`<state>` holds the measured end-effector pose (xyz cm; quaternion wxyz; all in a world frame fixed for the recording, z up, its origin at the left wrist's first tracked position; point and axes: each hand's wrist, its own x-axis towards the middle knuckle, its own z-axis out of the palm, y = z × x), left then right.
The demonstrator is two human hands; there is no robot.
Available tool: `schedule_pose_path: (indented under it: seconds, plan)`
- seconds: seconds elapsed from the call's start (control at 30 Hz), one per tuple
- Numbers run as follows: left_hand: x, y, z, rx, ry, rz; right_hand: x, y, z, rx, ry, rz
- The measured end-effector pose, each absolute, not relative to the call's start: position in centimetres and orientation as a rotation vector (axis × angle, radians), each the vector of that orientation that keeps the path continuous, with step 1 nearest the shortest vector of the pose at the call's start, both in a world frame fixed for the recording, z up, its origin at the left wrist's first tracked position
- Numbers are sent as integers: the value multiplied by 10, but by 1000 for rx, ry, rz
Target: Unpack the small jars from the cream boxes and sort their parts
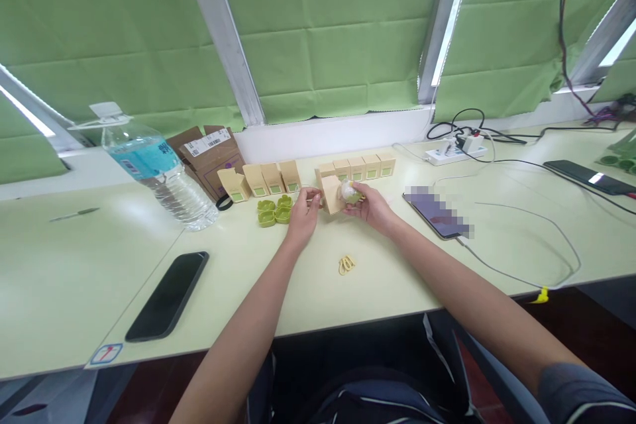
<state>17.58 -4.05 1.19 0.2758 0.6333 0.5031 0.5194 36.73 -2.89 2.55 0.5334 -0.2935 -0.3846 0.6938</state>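
In the head view, the person's left hand (303, 215) has its fingers closed on the left side of a small tan cardboard box (332, 193), which stands tilted just above the pale cream-green counter (238, 278). The right hand (373, 209) has its fingers clamped on a round white and pale-green object (350, 192), just beside the box's right side; whether the two touch is hard to tell.

Just left of the left hand, a cluster of olive-green moulded cups (267, 217) sits on the counter. Behind it stands a row of four tan cardboard boxes with green windows (258, 183); a second row of similar tan boxes (371, 167) stands behind the right hand. Nearer the person, between the forearms, lies a small pile of pale-yellow loops (346, 265).

Farther left are a large clear plastic bottle with a blue label (159, 165), a brown cardboard carton (211, 156) and a black phone (167, 296). To the right, a phone with a lit screen (437, 215) lies near a white power strip (447, 155).
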Motion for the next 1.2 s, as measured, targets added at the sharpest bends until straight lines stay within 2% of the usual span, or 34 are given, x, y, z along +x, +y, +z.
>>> schedule_pose_path:
  seconds: [0.17, 0.43, 1.2]
  plan:
    - [177, -38, 14, 1383, 1201, 1462, 367, -30, 29, -704, -818, 1656]
    - [181, -43, 16, 1176, 1008, 1365, 367, -33, 32, -707, -782, 1680]
    - [173, -42, 23, 1288, 1147, 1475, 364, -26, 21, -834, -882, 1582]
